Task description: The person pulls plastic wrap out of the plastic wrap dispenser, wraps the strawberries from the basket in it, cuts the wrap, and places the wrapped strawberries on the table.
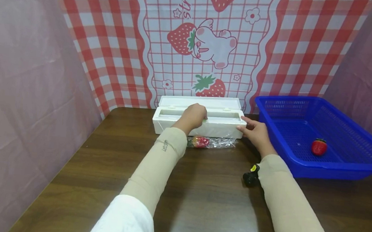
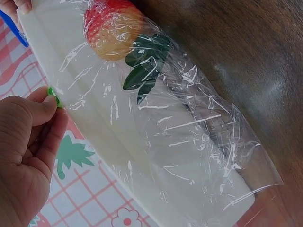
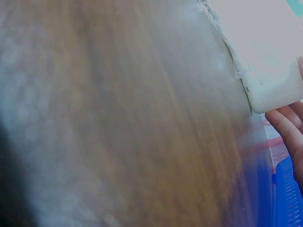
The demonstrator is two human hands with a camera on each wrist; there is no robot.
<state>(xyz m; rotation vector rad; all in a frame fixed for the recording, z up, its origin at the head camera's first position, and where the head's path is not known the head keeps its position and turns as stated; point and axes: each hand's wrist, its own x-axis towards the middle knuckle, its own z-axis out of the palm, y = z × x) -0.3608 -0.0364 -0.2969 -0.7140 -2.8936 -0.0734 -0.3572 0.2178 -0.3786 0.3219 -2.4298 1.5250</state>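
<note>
A long white plastic-wrap dispenser box (image 1: 218, 130) stands at the table's back, its lid (image 1: 200, 101) raised. Clear wrap (image 2: 199, 137) spreads from it over a red strawberry (image 1: 201, 142) with green leaves (image 2: 144, 66), lying in front of the box. My left hand (image 1: 193, 117) is at the box's middle, thumb and finger pinching a small green tab (image 2: 54, 97) at its edge. With thumb and fingers my right hand (image 1: 257, 136) holds the box's right end. Only part of that hand (image 3: 289, 127) shows in the right wrist view.
A blue plastic basket (image 1: 302, 164) stands at the right, with another strawberry (image 1: 319, 147) inside. Beside the right sleeve is a small black device (image 1: 250, 178) with a yellow mark. A checked strawberry-print cloth (image 1: 111, 49) hangs behind the wooden table (image 1: 129, 144).
</note>
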